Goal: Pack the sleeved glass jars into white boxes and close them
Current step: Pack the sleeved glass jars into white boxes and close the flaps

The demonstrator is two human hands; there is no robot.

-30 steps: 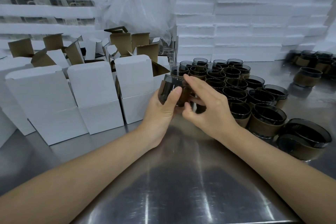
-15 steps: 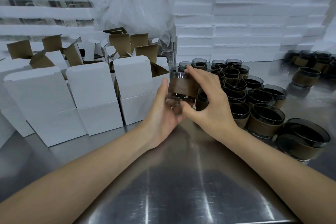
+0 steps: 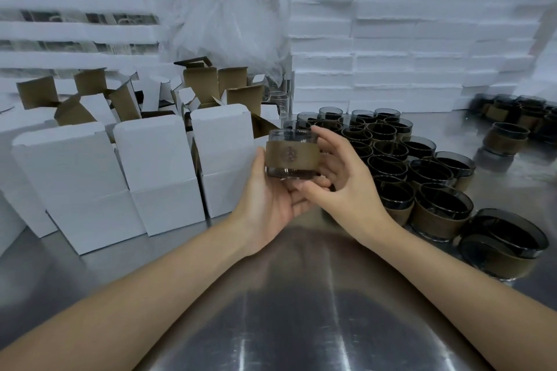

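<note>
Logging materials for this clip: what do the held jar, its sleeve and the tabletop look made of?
Jar: clear smoky glass, see-through rim and base. Sleeve: matte brown band, likely kraft paper or card, with a faint printed emblem. Tabletop: brushed stainless steel, streaky reflections.

Far jars (image 3: pixel 518 113) blurred (right edge)

Two bare forearms reach in from the lower corners, uncovered all the way to the frame edge, with no sleeve hem or cuff in view; the left hand (image 3: pixel 272 205) and the right hand (image 3: pixel 346 187) are ungloved, with no rings, watch or wristband on them, fingernails short and unpainted
</note>
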